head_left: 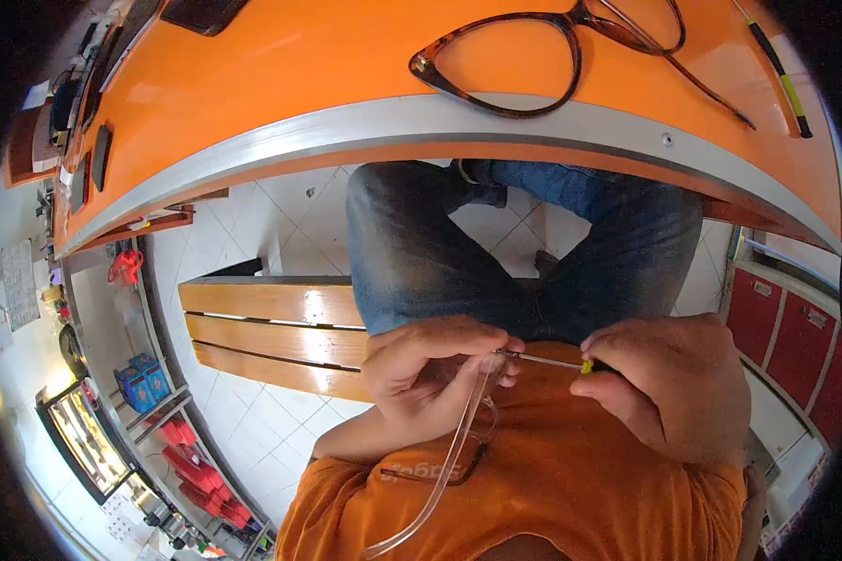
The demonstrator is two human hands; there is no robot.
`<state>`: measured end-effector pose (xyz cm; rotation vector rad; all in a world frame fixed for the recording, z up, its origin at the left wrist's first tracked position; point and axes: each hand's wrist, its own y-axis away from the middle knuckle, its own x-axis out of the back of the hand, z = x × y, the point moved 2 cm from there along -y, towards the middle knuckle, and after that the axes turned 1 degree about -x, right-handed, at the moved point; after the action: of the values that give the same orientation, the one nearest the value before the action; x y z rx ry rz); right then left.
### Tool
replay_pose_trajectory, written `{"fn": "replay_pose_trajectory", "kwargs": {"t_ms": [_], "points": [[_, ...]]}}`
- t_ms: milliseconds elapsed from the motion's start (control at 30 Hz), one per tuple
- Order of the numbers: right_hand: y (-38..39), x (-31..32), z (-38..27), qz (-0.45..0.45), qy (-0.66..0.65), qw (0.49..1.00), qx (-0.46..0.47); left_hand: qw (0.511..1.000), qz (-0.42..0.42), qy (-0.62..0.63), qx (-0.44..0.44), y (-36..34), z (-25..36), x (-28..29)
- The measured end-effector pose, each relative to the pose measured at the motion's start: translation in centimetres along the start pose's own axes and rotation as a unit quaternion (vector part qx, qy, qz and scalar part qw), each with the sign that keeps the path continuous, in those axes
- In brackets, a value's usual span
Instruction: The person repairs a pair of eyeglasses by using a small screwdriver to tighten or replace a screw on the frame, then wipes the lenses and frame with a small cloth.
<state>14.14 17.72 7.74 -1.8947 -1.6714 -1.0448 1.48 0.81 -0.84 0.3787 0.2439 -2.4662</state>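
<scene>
While we hold the clear eyeglass frame (458,439) pinched in the left hand (430,379) over the lap, close against the orange shirt (571,477), the right hand (669,383) is closed around a small screwdriver (557,361) with its tip at the frame's hinge. The main risk, as we judge it, is a slip: the thin blade could skid off the hinge and scratch the plastic, or a tiny screw (too small to make out) could drop to the tiled floor (253,421). Tortoiseshell glasses (533,56) lie on the orange counter (281,75), well apart.
</scene>
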Motion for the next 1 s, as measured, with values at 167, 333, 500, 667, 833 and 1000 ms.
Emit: {"fn": "replay_pose_trajectory", "kwargs": {"t_ms": [167,333,500,667,833,1000], "points": [[-0.36,0.11,-0.05,-0.007,-0.014,1.0,-0.024,1.0,-0.003,-0.01,0.007,-0.03,-0.1,0.07],[-0.44,0.26,-0.29,-0.01,-0.002,0.999,-0.043,1.0,0.002,-0.004,0.005,0.07,-0.21,0.12],[0.06,0.29,-0.29,-0.018,0.026,0.999,-0.033,1.0,-0.001,-0.005,-0.001,0.05,-0.24,0.04],[-0.18,0.38,-0.1,-0.013,0.033,0.999,-0.022,1.0,-0.001,-0.011,0.01,0.16,-0.28,0.04],[-0.29,0.41,-0.47,0.01,0.026,0.999,-0.027,1.0,0.002,-0.007,0.004,0.09,-0.25,0.1],[-0.21,0.47,-0.23,0.001,0.012,1.0,0.005,1.0,0.004,-0.023,0.007,0.27,-0.38,0.15]]}}
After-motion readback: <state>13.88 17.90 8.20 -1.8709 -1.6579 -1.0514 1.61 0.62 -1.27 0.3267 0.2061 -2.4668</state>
